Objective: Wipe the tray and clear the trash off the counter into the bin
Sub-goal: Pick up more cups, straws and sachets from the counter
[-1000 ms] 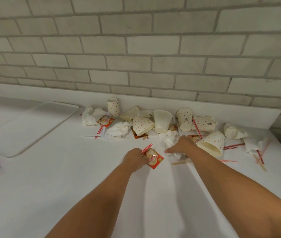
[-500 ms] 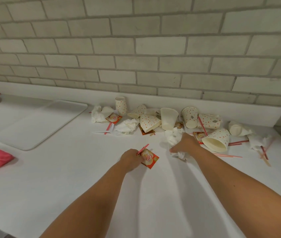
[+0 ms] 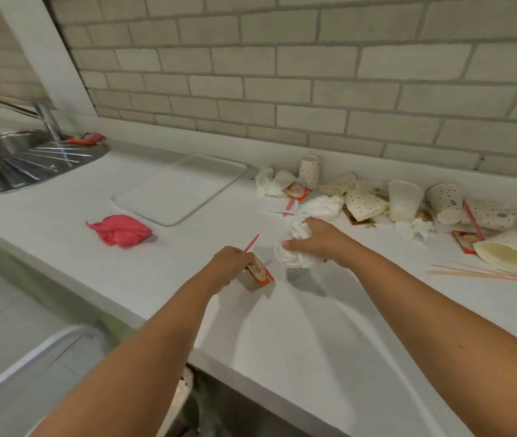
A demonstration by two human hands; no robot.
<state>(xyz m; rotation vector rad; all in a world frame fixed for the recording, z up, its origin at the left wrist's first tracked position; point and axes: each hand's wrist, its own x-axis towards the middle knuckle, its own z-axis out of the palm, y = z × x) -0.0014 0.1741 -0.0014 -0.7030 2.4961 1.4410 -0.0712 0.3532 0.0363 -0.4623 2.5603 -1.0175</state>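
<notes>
My left hand point(image 3: 228, 266) holds a red snack packet point(image 3: 260, 272) and a red straw point(image 3: 250, 243) just above the white counter point(image 3: 298, 326). My right hand point(image 3: 320, 239) grips a bunch of crumpled white napkins point(image 3: 295, 252), lifted off the counter. A white tray point(image 3: 181, 189) lies flat further back on the left. A crumpled pink cloth point(image 3: 120, 230) sits in front of the tray. Spotted paper cups point(image 3: 363, 203), napkins and packets lie scattered along the wall on the right.
A steel sink point(image 3: 14, 159) with a tap is at the far left. Loose straws and a wooden stirrer point(image 3: 484, 274) lie at the right. The rim of a bin point(image 3: 184, 395) shows below the counter's front edge, between my arms.
Both hands have lifted their trash off the counter and drawn toward me. The view has swung left, bringing the sink, pink cloth and counter edge into sight.
</notes>
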